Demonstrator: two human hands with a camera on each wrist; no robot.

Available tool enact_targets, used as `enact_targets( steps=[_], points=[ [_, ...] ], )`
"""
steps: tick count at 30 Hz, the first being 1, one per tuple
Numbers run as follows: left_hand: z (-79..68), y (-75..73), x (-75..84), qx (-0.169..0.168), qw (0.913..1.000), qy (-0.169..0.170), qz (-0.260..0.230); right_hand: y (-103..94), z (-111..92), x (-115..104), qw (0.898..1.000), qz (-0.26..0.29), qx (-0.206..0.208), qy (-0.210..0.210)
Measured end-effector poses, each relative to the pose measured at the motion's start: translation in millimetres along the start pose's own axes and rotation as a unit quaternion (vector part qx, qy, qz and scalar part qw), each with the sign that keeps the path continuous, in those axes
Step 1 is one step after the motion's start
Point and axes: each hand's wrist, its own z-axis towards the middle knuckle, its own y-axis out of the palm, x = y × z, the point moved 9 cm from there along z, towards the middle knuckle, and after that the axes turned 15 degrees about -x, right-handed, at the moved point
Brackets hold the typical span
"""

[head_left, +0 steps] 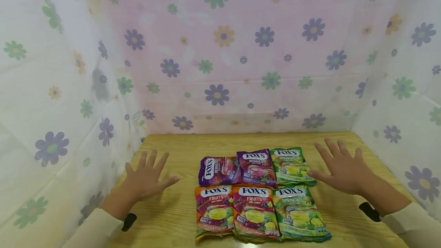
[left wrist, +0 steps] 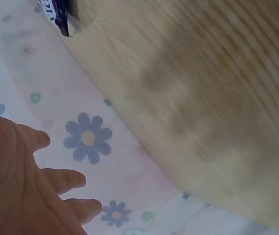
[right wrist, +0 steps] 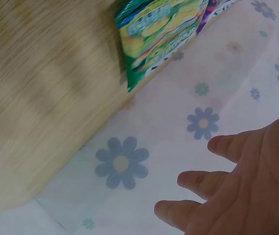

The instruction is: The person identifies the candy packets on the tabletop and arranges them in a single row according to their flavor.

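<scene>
Several Fox's candy bags lie in two rows on the wooden table. At the back are a sideways purple berries bag [head_left: 220, 170], an upright purple berries bag [head_left: 256, 167] and a green spring tea bag [head_left: 291, 165]. In front lie two orange-red fruits bags, the left one [head_left: 215, 211] and the middle one [head_left: 255, 213], beside another green spring tea bag [head_left: 301, 213]. My left hand [head_left: 146, 179] is spread above the table, left of the bags, holding nothing. My right hand [head_left: 344, 167], also spread and holding nothing, is beside the back green bag, its thumb tip overlapping that bag's edge in the head view.
The wooden table [head_left: 165, 217] has flower-printed cloth at its back [head_left: 237, 68] and both sides. Dark bands show at both wrists, below the light sleeves.
</scene>
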Motion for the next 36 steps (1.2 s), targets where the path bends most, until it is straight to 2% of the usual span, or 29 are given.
enact_targets(
  steps=[8, 14, 18, 23, 26, 28, 32, 36],
  points=[
    [-2.4, 6.9, 21.7, 0.015, 0.9991, 0.027, -0.030, -7.0, 4, -35, 0.998, -0.006, 0.035, -0.055],
    [-3.7, 12.1, 30.2, 0.016, 0.9968, 0.047, -0.063, -7.8, 8, -57, 0.996, 0.017, 0.034, -0.085],
    [-1.5, 19.3, 33.0, -0.001, 0.9951, 0.050, -0.085, -3.2, 11, -69, 0.996, 0.018, 0.025, -0.086],
    [1.2, 29.3, 35.7, -0.029, 0.9919, 0.036, -0.118, 1.6, 14, -87, 0.995, 0.019, 0.021, -0.099],
    [1.0, 34.1, 38.3, -0.034, 0.9912, 0.028, -0.125, 5.1, 17, -100, 0.992, 0.034, 0.013, -0.117],
    [0.3, 37.2, 40.6, -0.034, 0.9915, 0.023, -0.124, 7.7, 20, -108, 0.989, 0.068, -0.002, -0.134],
    [-1.6, 43.7, 44.8, -0.038, 0.9907, 0.013, -0.130, 11.8, 24, -127, 0.974, 0.141, -0.039, -0.173],
    [-3.7, 49.8, 50.4, -0.053, 0.9859, 0.010, -0.158, 16.1, 30, -145, 0.965, 0.166, -0.061, -0.193]
  ],
)
